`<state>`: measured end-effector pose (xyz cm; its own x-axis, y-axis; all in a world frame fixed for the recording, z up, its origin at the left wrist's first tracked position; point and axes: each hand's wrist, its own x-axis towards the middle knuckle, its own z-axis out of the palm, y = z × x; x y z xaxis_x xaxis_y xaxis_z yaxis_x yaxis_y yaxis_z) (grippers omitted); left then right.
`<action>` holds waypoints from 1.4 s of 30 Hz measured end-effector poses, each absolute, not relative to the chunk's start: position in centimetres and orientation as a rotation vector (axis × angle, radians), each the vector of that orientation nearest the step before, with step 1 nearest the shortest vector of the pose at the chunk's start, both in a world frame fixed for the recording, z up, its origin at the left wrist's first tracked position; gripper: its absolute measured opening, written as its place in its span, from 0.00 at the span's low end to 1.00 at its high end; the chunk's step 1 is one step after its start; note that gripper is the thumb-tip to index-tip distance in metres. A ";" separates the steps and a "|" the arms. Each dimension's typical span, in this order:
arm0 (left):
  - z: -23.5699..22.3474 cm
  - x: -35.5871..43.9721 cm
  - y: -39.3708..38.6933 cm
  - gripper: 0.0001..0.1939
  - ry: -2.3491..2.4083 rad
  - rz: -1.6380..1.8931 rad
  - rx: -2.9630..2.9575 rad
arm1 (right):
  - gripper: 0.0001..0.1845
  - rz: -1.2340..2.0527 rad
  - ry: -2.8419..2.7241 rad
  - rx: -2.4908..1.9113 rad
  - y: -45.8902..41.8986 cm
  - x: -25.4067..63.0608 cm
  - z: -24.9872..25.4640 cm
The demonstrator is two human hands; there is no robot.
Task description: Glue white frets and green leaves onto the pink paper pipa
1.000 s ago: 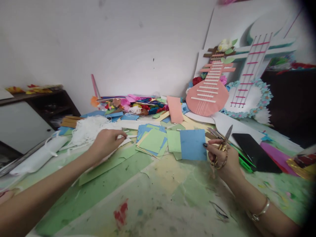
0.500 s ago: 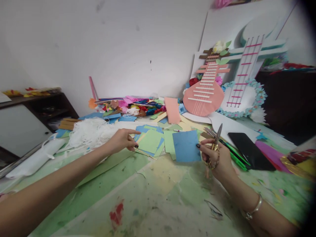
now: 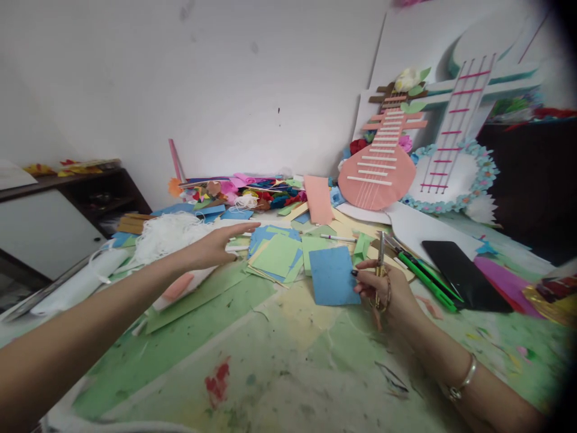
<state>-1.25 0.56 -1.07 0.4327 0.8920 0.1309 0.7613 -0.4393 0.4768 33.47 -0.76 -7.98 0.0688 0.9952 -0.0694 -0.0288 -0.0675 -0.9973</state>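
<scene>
My left hand [image 3: 211, 248] reaches out with fingers apart and nothing in them, just left of a loose stack of green and blue paper pieces [image 3: 276, 255]. Gold-handled scissors [image 3: 381, 252] point upward in my right hand [image 3: 394, 291], their handle loops at the fingers. The same hand pinches the right edge of a blue paper sheet [image 3: 332, 276] between thumb and fingers. Behind that sheet lies another green paper piece [image 3: 311, 248], partly covered by it.
To the right lie a green utility knife [image 3: 428, 282] and a black phone [image 3: 464, 273]. A pile of white string [image 3: 169, 240] sits at the left. Colourful scraps [image 3: 265, 195] line the wall, beside a pink paper lute [image 3: 377, 174] and a white flower-edged one [image 3: 451, 168].
My left hand has moved left and back from the paper stack, and its fingers have spread. My right hand keeps the scissors and blue sheet, now slightly lower in view.
</scene>
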 end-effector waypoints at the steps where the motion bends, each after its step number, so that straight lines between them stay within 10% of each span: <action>1: -0.9 -1.1 0.6 0.36 1.409 0.539 2.298 | 0.15 1.224 -1.142 -1.305 -0.8 33.4 -8.0; 26: -0.1 4.1 -1.7 0.17 1.464 0.908 1.879 | 0.05 -0.095 -1.861 -2.090 1.0 41.5 -4.9; 34: -0.2 9.4 -5.7 0.14 1.143 0.856 2.329 | 0.26 1.674 -1.533 -0.675 -4.8 30.8 -6.0; 42: -2.4 11.6 -8.7 0.18 0.652 0.916 2.842 | 0.14 2.079 -1.441 -0.555 -7.3 29.0 -6.9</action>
<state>11.63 -8.72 -2.41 0.7299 0.4211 0.5385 0.3703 -0.9057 0.2063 29.03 -7.28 -6.92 -0.7664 0.6418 -0.0267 -0.1999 -0.2778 -0.9396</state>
